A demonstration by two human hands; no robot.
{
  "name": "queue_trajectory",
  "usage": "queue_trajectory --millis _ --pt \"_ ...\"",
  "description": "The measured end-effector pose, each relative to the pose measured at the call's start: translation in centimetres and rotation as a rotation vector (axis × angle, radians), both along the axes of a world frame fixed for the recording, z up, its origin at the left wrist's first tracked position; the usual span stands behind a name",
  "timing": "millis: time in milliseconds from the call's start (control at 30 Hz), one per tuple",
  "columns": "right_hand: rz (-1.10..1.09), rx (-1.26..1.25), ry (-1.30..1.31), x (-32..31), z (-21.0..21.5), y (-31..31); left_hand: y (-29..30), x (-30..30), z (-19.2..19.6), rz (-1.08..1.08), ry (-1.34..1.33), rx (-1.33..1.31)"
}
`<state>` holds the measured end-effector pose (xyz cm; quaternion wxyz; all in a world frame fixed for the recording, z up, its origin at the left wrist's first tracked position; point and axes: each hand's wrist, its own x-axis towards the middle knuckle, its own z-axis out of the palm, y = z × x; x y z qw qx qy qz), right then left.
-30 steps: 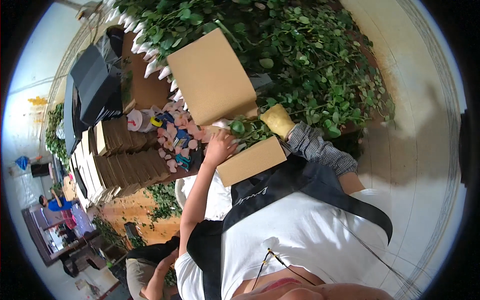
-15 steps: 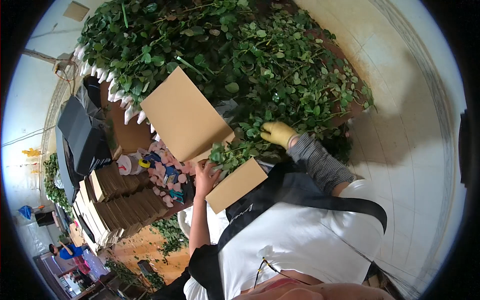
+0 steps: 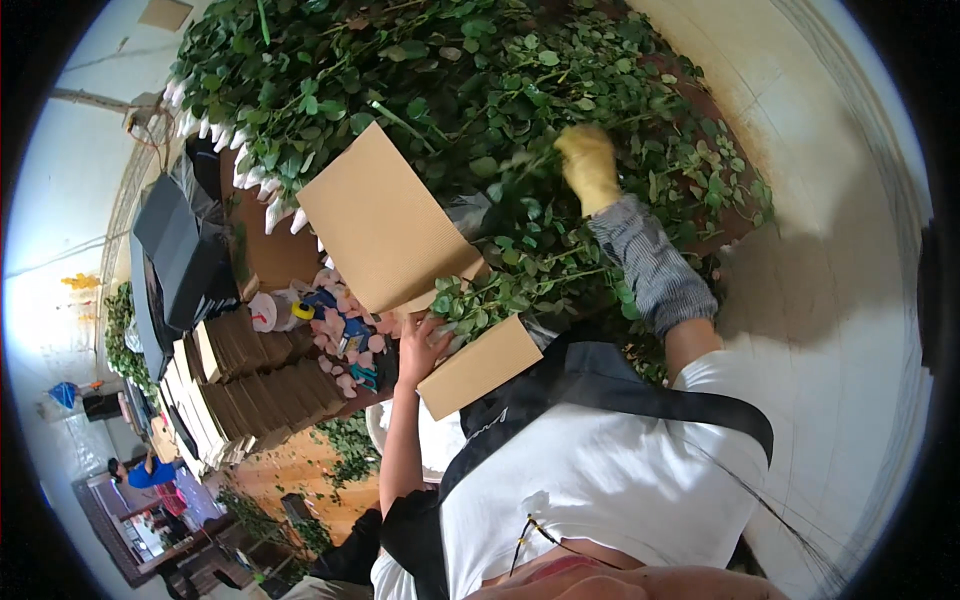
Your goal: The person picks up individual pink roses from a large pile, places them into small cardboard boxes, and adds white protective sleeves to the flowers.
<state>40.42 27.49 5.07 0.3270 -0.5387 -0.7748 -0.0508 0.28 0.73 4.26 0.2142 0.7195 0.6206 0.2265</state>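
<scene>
An unfolded sheet of tan cardboard lies in front of me, with a big far flap [image 3: 385,220] and a smaller near flap [image 3: 480,367]. Between the flaps rests a bunch of green leafy stems [image 3: 510,285]. My bare left hand [image 3: 424,347] is at the bunch's left end, fingers curled beside the leaves; what lies under them is hidden. Farther right, my right hand [image 3: 588,170], in a yellow glove, is closed over the large pile of leafy stems [image 3: 450,80]. A leafy stem [image 3: 525,165], smeared by motion, runs left from that hand.
Left of my left hand are pink petals [image 3: 335,325], a tape roll [image 3: 303,311] and stacks of folded cardboard [image 3: 270,400]. Beyond stands a dark box [image 3: 180,255]. White-wrapped heads [image 3: 270,195] edge the pile. A person in blue [image 3: 150,472] is in the far lower left.
My right hand has moved away from the bunch, up and to the right over the pile. My left hand stays at the bunch's end. The whole view has shifted slightly.
</scene>
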Motion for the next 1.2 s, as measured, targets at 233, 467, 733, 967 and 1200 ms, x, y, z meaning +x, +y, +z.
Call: queue_trajectory --millis 233,467,733,967,1200 --pt "-0.323 0.229 -0.075 10.6 11.1 -1.2 0.1 -0.2 0.3 -0.013 -0.034 -0.030" --pt "0.244 -0.435 0.321 1.0 14.8 -10.1 -0.2 0.2 -0.1 0.100 -0.135 -0.076" --pt "0.267 -0.720 -0.013 -7.6 -0.9 -13.6 -0.5 -0.3 -0.1 0.120 0.014 -0.135" --pt "0.316 -0.410 -0.071 -9.1 0.2 -14.1 -0.1 0.0 -0.2 0.059 0.025 -0.008" --pt "0.266 -0.440 0.127 -8.9 -5.7 -15.5 0.4 0.3 1.5 -0.011 0.419 0.094"
